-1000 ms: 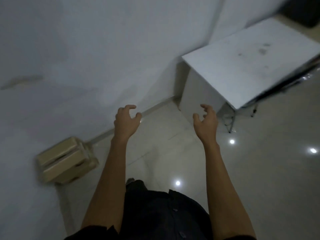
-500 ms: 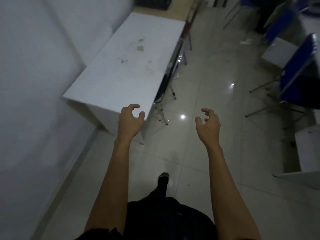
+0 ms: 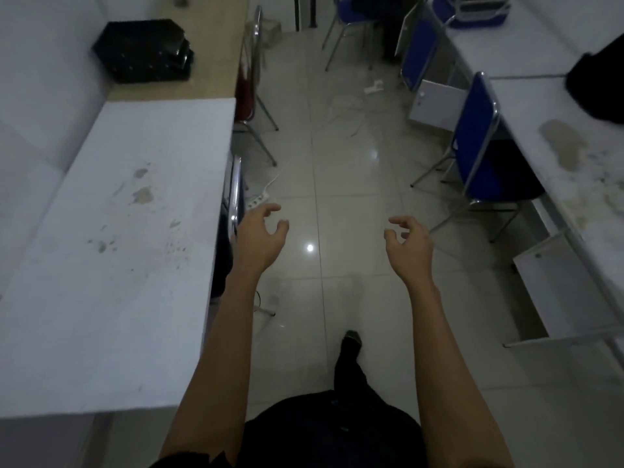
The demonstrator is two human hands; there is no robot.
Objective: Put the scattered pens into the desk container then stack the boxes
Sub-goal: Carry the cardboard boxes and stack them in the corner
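My left hand [image 3: 261, 236] and my right hand [image 3: 408, 243] are both held out in front of me above the tiled floor, fingers curled and apart, holding nothing. No pens or boxes show in this view. A black tray-like container [image 3: 143, 50] sits on the beige desk at the far left, well beyond both hands. A white stained table [image 3: 111, 251] stands just to the left of my left hand.
An aisle of glossy floor tiles [image 3: 337, 184] runs ahead between the tables. Blue chairs [image 3: 476, 140] and a stained white table [image 3: 574, 157] line the right side. A red chair [image 3: 246, 92] and loose cables [image 3: 347, 113] lie further ahead. My foot [image 3: 351, 342] steps forward.
The view has swung from the wall and corner round to the aisle between the tables. My hands kept the same raised, empty pose throughout.
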